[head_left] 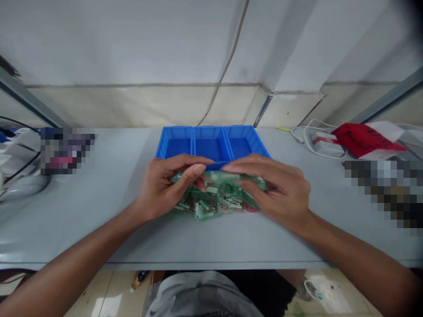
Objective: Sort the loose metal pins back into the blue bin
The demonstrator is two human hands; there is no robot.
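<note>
Between my two hands a greenish clear plastic packet (222,177) is held up, partly blurred. My left hand (170,185) pinches its left end between thumb and fingers. At the packet's right end is my right hand (277,187), its fingers bent over it and blurred. Below them, a pile of small green-tinted bags (206,207) with pale, thin pieces inside lies on the grey table (211,246). Just behind my hands stand three blue bins side by side: the left bin (178,147), the middle bin (211,147) and the right bin (246,145). Their front parts are hidden by my hands.
A grey mouse (26,186) and cables are at the left. On the right lie a white cable (306,136), a small white box (328,144) and a red packet (363,140). Pixelated items lie on both sides. A wall rises behind the table.
</note>
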